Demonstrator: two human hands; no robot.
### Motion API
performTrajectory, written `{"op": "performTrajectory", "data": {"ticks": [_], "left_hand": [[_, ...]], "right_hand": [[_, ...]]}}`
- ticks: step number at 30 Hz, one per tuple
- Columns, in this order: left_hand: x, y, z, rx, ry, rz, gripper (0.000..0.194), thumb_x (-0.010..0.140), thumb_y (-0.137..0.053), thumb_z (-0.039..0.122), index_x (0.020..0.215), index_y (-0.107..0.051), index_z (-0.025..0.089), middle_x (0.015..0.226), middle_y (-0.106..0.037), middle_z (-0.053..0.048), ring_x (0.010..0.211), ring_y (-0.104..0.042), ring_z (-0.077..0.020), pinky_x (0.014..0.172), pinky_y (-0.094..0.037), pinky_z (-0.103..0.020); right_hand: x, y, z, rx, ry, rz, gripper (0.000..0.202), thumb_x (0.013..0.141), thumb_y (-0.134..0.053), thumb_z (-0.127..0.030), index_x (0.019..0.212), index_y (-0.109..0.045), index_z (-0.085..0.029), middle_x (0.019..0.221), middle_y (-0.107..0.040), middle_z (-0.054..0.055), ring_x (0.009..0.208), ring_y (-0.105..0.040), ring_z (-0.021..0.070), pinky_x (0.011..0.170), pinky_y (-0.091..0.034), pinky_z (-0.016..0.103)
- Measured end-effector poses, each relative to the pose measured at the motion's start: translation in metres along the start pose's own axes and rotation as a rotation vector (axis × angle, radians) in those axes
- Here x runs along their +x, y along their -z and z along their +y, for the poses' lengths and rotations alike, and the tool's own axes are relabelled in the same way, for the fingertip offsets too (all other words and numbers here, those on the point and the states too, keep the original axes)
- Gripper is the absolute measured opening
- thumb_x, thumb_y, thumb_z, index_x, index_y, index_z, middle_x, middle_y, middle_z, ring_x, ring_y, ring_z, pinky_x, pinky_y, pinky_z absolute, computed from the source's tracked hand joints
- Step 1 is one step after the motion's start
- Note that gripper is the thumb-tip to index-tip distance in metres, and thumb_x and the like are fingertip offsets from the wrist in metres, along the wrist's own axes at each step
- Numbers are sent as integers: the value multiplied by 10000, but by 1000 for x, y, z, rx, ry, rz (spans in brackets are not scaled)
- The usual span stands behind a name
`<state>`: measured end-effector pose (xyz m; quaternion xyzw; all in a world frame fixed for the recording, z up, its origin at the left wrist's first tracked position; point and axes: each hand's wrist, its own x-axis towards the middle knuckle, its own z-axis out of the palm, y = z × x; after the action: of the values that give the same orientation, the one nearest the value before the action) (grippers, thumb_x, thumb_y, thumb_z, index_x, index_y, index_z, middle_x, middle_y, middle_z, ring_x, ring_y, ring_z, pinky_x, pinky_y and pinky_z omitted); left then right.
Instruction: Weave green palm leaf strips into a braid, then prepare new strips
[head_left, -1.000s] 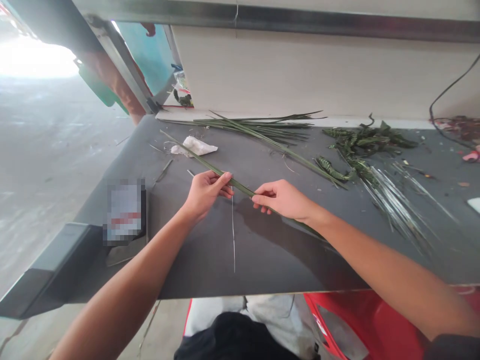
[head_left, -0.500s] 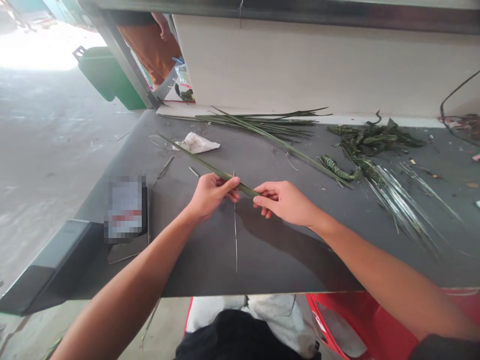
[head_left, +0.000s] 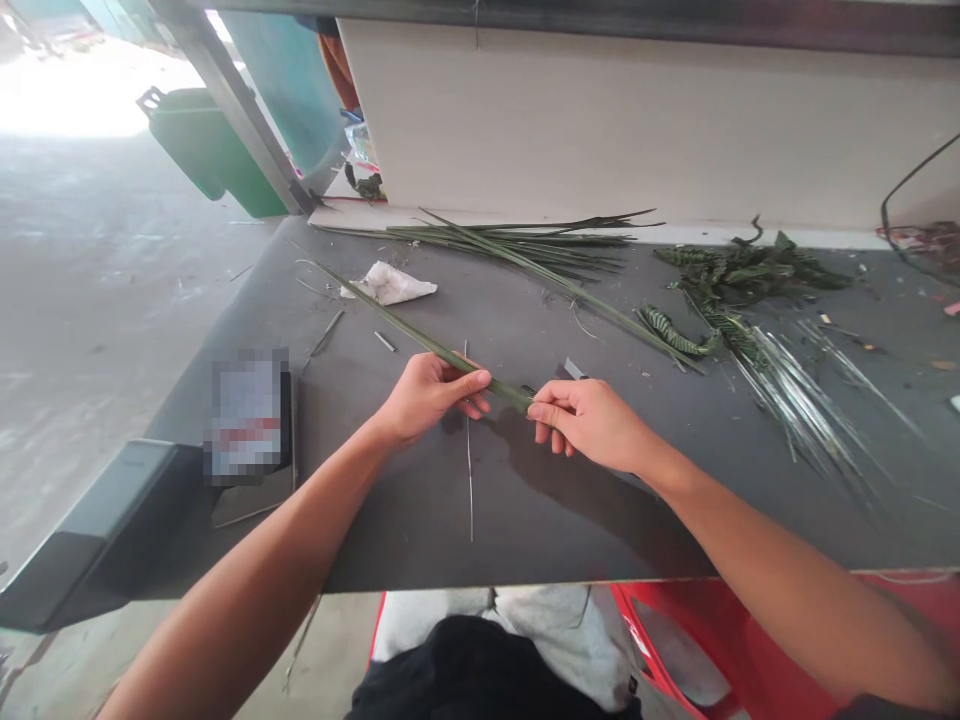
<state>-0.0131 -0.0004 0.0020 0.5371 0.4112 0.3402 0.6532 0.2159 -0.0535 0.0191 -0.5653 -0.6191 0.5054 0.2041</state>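
A long green leaf strip (head_left: 390, 318) slants from the upper left down to the right between my hands. My left hand (head_left: 439, 393) pinches it along its length, thumb on top. At its lower right end my right hand (head_left: 581, 418) grips it between thumb and fingers. Beneath my left hand a thin wire (head_left: 470, 480) lies on the grey table (head_left: 405, 545). Just behind my right hand shows a small grey blade-like piece (head_left: 574, 369), partly hidden.
Long green leaves (head_left: 525, 245) lie at the back. Woven leaf pieces (head_left: 750, 275) and a bundle of shiny wires (head_left: 810, 400) are at the right. Crumpled white tissue (head_left: 397, 284) sits back left, a blurred-out device (head_left: 247, 420) nearer. A red chair (head_left: 720, 630) stands below the table edge.
Both hands have moved slightly right and down with the leaf strip. The grey blade-like piece has come into view behind my right hand. The person in the background has mostly moved out of sight.
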Motion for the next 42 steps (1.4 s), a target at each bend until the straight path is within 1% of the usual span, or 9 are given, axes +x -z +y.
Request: {"op": "performTrajectory", "data": {"ticks": [7,15,20,24,26,30,33,38,42], "left_hand": [[1,-1,1,52,79,133,382,745,-843,428,714,-725,66,657,-731,-112,505,-669,-148,502,-575,-246],[1,4,4,222,225,238,318,761,-810,335,586,-673,107,576,-695,-87,406,-595,-128,366,-469,-226],[1,12,2,590,96,405,311,746,-805,391,564,-682,171,473,-634,-38,392,-566,-153,430,-459,-273],[0,14,1,943,-75,478,256,729,-826,403,606,-694,221,534,-650,-13,535,-594,-184,550,-426,-285],[-2,11,0,1119,-130,441,209,775,-800,411,713,-717,229,662,-698,-23,647,-632,-205,593,-419,-289],[-5,0,-5,1326,-344,223,126,914,-683,318,867,-732,212,905,-713,-55,863,-653,-212,621,-417,-278],[-10,-9,-7,1446,-453,81,207,995,-560,283,902,-730,208,891,-694,-63,902,-631,-210,595,-407,-276],[-21,-23,-2,1639,-444,-16,281,1016,-490,218,841,-709,189,788,-658,-68,753,-619,-207,532,-373,-299],[-30,-25,3,1626,-425,-79,269,996,-562,366,905,-732,178,940,-686,-96,870,-659,-237,632,-481,-312]], "right_hand": [[-6,-3,-2,-63,-2,38,254,961,-537,-339,805,-660,-180,722,-708,21,537,-634,107,511,-509,219],[-13,-5,11,-252,-64,132,226,940,-563,-360,819,-671,-203,640,-693,-6,494,-624,117,512,-462,241],[-12,-3,12,-316,-115,107,241,923,-581,-365,753,-651,-210,590,-684,-15,467,-594,116,496,-432,241],[-9,0,13,-365,-101,108,230,905,-608,-362,742,-647,-206,582,-689,-8,462,-592,122,507,-424,254],[-9,1,14,-383,-104,112,224,900,-617,-357,735,-634,-206,589,-694,-5,464,-593,125,504,-415,258],[-10,1,13,-389,-134,119,225,899,-618,-369,735,-613,-214,599,-697,-4,479,-596,132,506,-406,264],[-10,0,13,-380,-142,125,227,904,-615,-378,742,-612,-218,597,-696,-4,490,-601,138,519,-405,268],[-12,0,11,-492,-157,174,255,893,-645,-417,727,-633,-224,638,-710,13,545,-613,161,542,-384,285],[-22,13,8,-619,-157,262,291,894,-652,-456,709,-665,-231,673,-714,29,605,-621,188,571,-373,305]]}}
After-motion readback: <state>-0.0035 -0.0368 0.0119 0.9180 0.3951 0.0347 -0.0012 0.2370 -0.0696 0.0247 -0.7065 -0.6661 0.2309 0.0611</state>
